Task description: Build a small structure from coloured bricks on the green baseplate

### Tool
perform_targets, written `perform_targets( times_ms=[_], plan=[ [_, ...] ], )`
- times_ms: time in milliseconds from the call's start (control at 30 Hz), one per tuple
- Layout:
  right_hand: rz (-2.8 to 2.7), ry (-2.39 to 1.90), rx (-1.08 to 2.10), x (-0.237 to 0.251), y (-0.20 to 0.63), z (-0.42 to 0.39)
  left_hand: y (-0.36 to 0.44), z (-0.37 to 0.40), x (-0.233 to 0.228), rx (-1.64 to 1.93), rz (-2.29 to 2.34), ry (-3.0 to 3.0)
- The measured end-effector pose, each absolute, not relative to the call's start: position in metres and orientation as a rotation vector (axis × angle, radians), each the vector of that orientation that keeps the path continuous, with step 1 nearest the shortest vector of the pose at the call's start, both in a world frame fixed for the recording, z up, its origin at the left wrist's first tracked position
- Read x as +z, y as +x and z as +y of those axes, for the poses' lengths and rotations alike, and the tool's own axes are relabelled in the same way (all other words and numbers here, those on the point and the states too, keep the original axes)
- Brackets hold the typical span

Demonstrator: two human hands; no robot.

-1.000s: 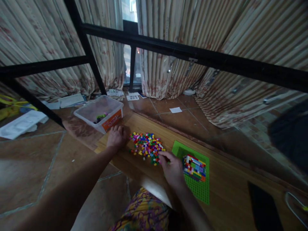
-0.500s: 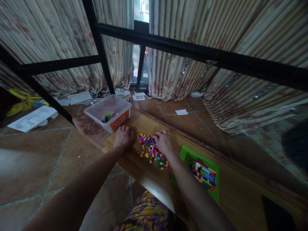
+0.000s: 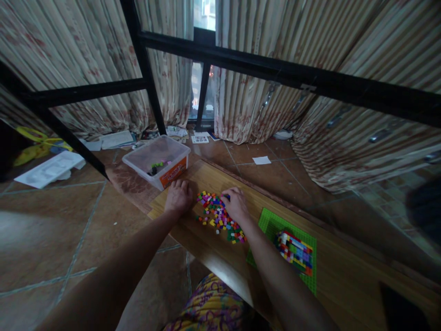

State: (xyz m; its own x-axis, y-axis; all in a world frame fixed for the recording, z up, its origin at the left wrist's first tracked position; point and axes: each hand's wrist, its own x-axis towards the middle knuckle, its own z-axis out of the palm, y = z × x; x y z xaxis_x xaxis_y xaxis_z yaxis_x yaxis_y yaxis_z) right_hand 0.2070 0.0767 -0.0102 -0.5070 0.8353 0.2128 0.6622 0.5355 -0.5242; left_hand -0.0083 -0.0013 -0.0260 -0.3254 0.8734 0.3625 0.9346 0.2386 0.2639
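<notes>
Worktop (image 3: 213,248) of pale wood runs away to my right, low over the tiled floor. Green baseplate (image 3: 272,220) lies right of centre, carrying a part-built block wall (image 3: 295,252). Loose brick pile (image 3: 218,216) sits between my two hands, its long axis slanting from far-left to near-right. Clear tub (image 3: 156,161) stands just beyond the worktop's far-left corner. Left hand (image 3: 178,197) rests flat and empty at the pile's left edge. Right hand (image 3: 235,204) is on the pile's far-right side, fingers curled into the bricks; I cannot tell whether it grips one. Right hand is the one nearer the baseplate.
</notes>
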Motion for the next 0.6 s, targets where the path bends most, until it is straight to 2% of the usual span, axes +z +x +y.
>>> perform_targets(
  times_ms=[600],
  plan=[
    [-2.491, -1.211, 0.527, 0.007, 0.2, 0.066, -0.007, -0.001, -0.027, -0.632, -2.373, -1.711]
  ],
)
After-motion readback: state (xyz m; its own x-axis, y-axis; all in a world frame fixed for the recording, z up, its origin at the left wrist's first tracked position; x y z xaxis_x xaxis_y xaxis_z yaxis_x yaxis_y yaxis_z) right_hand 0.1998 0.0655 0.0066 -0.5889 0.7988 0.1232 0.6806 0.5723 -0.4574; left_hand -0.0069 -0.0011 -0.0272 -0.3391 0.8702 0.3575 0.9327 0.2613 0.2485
